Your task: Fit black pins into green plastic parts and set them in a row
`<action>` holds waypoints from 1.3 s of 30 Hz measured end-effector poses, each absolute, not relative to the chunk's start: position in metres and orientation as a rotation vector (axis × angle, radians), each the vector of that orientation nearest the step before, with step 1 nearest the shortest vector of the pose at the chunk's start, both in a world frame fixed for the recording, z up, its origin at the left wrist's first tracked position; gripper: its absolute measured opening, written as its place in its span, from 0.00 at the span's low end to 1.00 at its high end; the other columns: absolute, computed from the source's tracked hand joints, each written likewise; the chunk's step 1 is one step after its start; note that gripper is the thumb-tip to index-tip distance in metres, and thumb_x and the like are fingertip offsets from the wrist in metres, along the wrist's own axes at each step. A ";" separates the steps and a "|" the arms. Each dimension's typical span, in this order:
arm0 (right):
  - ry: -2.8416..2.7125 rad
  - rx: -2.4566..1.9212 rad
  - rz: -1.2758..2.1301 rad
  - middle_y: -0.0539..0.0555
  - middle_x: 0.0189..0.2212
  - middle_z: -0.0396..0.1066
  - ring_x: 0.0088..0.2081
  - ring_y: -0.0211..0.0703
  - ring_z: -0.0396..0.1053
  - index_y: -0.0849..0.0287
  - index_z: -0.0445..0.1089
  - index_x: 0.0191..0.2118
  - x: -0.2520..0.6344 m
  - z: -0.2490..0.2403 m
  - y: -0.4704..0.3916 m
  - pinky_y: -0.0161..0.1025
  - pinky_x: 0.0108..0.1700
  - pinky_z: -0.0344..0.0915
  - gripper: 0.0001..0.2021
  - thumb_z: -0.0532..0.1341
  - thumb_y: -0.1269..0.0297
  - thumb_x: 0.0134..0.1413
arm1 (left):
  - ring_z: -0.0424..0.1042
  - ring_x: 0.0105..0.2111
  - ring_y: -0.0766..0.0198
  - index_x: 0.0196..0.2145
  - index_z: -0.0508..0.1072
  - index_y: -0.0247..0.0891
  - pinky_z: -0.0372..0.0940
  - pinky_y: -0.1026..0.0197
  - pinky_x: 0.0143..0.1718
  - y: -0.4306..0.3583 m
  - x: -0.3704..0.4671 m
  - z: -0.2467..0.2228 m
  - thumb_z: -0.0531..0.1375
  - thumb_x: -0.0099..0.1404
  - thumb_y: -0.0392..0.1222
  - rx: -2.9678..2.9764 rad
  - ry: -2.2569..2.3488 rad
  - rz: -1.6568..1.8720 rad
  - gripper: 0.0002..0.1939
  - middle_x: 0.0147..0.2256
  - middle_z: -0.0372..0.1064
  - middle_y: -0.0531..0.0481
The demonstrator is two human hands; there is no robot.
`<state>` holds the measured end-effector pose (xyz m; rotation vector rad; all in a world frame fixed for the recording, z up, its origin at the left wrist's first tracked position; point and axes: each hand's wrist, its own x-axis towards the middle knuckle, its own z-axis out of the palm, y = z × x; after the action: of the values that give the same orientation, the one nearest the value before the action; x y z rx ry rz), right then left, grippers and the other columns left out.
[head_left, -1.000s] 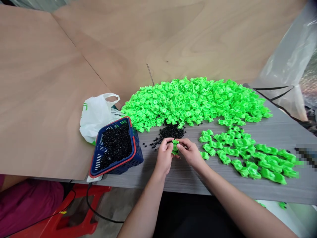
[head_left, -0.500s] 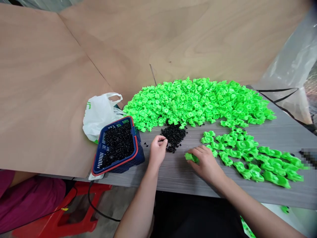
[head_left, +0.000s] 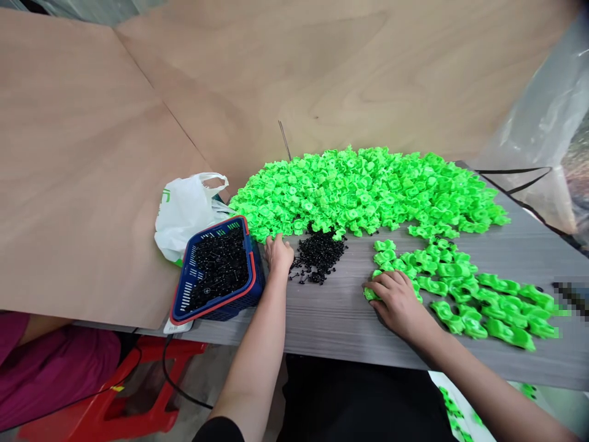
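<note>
My left hand is at the front left edge of a large heap of bright green plastic car-body-like pieces, its fingers stretched out and somewhat apart. Just right of it lies a small pile of black wheel-and-axle parts. My right hand has its fingers closed over a green plastic piece, at the left end of a loose group of similar green pieces. Black parts show under some pieces in this group. The underside of the held piece is hidden.
A blue basket with a red rim, full of black parts, stands left of my left hand. Behind it is a white plastic bag. Wooden boards rise behind the grey table. A person's purple-clad leg and a red stool are at lower left.
My left hand has moved left and away from me, from the black parts to the heap's edge. My right hand has shifted right with the green piece to the group. Several black parts lie spread nearer the left hand.
</note>
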<state>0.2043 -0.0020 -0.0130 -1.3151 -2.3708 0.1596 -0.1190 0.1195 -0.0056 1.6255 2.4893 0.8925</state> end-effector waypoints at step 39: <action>-1.870 -1.265 0.802 0.50 0.25 0.73 0.26 0.43 0.68 0.56 0.70 0.34 0.095 -0.017 0.049 0.37 0.30 0.60 0.05 0.60 0.62 0.54 | 0.73 0.35 0.67 0.44 0.78 0.35 0.68 0.66 0.35 0.017 -0.079 0.022 0.66 0.58 0.37 0.564 0.880 1.400 0.14 0.41 0.74 0.42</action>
<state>0.0946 0.0494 -0.0168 -1.2646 -1.8697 0.8019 -0.0788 0.0172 0.0217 0.5639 0.8798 1.3999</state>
